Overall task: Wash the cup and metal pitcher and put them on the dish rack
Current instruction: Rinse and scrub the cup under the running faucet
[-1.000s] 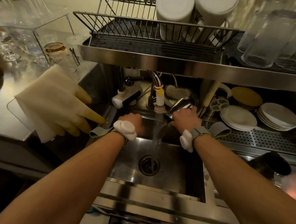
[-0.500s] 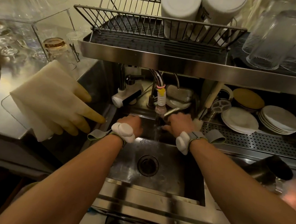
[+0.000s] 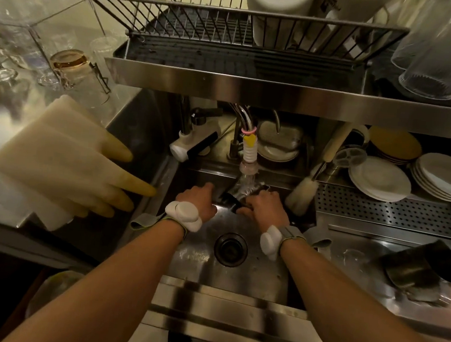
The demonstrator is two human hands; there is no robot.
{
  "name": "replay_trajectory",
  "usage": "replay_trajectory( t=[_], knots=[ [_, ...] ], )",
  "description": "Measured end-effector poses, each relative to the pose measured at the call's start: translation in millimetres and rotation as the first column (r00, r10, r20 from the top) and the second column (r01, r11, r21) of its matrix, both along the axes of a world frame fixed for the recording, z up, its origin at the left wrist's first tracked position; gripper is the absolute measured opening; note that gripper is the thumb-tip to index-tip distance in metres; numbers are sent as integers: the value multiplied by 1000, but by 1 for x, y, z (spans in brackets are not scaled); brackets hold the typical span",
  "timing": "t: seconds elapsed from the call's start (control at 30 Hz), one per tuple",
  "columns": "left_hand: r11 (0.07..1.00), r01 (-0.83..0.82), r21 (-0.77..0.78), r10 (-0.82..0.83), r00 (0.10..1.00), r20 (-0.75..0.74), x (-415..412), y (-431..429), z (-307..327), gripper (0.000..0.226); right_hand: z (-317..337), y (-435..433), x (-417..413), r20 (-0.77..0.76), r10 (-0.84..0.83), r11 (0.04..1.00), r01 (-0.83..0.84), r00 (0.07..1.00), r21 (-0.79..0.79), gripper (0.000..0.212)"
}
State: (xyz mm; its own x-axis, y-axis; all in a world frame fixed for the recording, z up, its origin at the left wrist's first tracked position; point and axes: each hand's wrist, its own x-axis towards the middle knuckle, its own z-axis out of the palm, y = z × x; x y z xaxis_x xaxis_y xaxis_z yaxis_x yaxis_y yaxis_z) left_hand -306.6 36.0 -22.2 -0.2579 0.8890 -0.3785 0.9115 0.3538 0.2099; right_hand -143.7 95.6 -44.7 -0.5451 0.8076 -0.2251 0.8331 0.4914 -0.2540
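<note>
Gripped on either side by curled left hand (image 3: 196,199) and right hand (image 3: 266,206): shiny metal pitcher (image 3: 233,197), under running ribbed white tap (image 3: 248,156).

A second ago my right hand (image 3: 265,206) held the metal pitcher (image 3: 237,195) tipped up, right of the water. Now I have lowered it sideways under the tap (image 3: 248,167), and the stream splashes on it. My left hand (image 3: 195,199) has moved in beside its dark end.
</note>
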Motion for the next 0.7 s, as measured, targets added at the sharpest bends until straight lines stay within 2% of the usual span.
replay_trajectory(
  t=[0.07,0.2,0.37,0.53,0.6,0.7],
  knots=[
    [1000,1,1,-1,1000,6,0,2,1,58,3,5,-1,-30,-18,998,19,999,52,36],
    [999,31,15,-31,999,26,1,5,-1,68,8,2,-12,26,104,994,-105,994,31,39],
    [999,45,14,-45,999,17,0,9,-4,75,8,11,2,-1,-69,990,69,998,122,34],
    [998,59,12,-59,998,36,8,12,-6,83,10,3,-6,47,61,997,-63,997,40,38],
    [996,74,50,-77,996,46,12,14,-4,81,11,6,-6,-68,-52,999,52,996,-3,37],
    [995,75,64,-79,995,62,12,16,-2,90,12,13,-5,-269,-267,960,232,925,-154,38]
  ],
)
